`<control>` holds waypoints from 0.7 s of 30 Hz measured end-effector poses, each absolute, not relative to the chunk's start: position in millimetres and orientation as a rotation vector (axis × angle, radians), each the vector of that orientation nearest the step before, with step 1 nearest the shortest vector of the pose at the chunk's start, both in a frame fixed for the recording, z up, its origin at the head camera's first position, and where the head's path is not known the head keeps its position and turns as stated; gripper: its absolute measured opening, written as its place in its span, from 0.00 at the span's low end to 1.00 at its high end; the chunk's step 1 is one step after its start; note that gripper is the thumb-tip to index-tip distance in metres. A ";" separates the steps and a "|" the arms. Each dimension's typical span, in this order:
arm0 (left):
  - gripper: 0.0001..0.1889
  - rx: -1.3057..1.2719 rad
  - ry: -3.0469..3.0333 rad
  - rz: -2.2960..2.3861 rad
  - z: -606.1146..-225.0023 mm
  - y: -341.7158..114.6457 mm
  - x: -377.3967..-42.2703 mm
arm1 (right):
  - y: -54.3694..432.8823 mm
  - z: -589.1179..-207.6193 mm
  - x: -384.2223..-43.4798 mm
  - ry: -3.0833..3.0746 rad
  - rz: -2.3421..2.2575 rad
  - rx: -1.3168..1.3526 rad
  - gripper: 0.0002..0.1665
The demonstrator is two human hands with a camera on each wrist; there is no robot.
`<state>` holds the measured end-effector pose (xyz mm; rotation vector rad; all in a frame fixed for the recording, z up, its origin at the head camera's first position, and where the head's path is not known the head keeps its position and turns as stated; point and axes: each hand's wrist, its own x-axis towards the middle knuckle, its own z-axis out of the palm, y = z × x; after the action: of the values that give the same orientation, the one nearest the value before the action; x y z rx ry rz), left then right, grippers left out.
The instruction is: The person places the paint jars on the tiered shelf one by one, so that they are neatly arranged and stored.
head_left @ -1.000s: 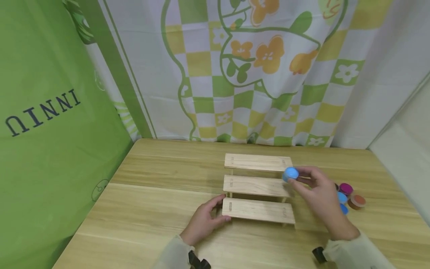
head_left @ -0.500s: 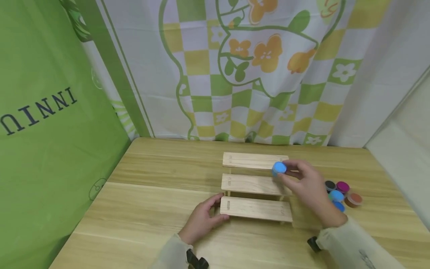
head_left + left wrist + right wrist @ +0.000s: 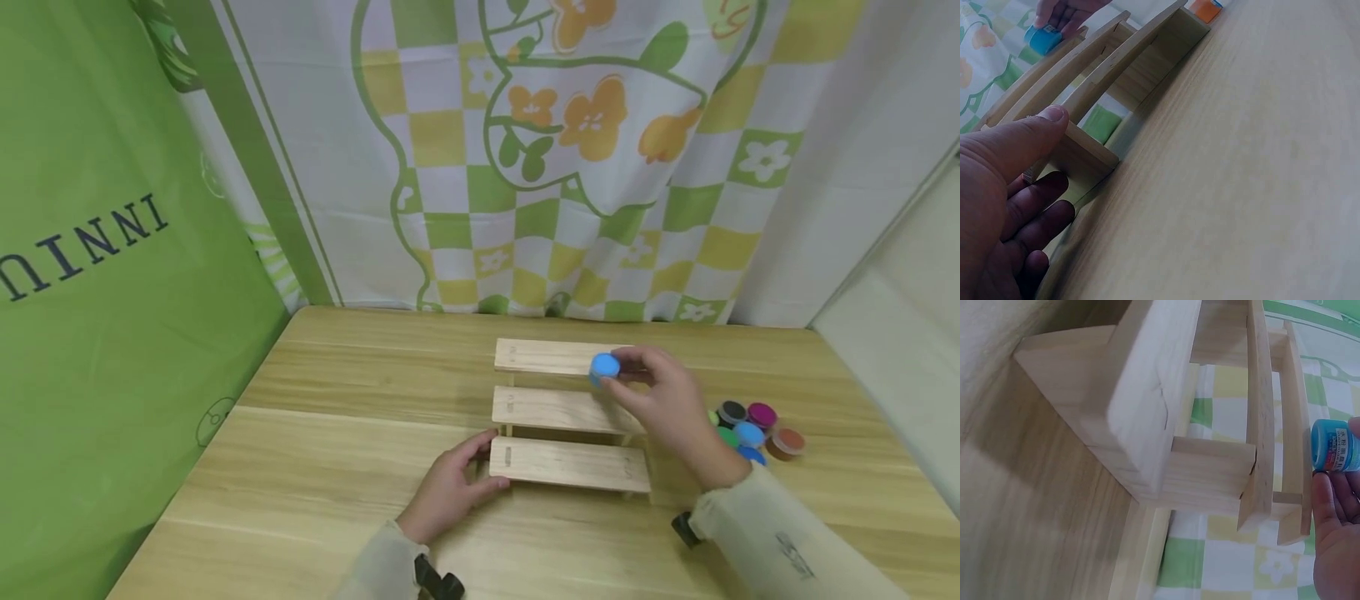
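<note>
In the head view, the wooden rack [image 3: 551, 408] is partly covered by the right hand [image 3: 667, 404], and a yellow-green jar [image 3: 713, 419] is mostly hidden behind it. In the right wrist view, the blue jar [image 3: 1329, 445] is cut by the edge, and its finest print [image 3: 1340, 453] cannot be read. In the left wrist view, the left hand [image 3: 997, 187] is cut off; an orange object [image 3: 1205, 9], perhaps a jar, likewise.

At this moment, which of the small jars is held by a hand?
The blue jar in the right hand, by the top wooden step; the other jars sit clustered on the table.
</note>
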<state>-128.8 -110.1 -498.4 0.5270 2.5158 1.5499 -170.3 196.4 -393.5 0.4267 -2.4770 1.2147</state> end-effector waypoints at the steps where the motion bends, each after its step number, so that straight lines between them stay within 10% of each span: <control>1: 0.40 0.528 2.514 1.551 -498.3 -110.1 -128.6 | 195.4 -392.9 -171.1 -2.491 1.213 0.419 0.19; 21: 0.40 0.529 2.510 1.564 -503.4 -110.4 -130.4 | 165.0 -387.2 -190.4 -2.580 1.360 0.390 0.22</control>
<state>-130.4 -110.4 -503.4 0.5289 2.5097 1.5639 -190.4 165.0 -387.2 0.3904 -2.5795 1.3605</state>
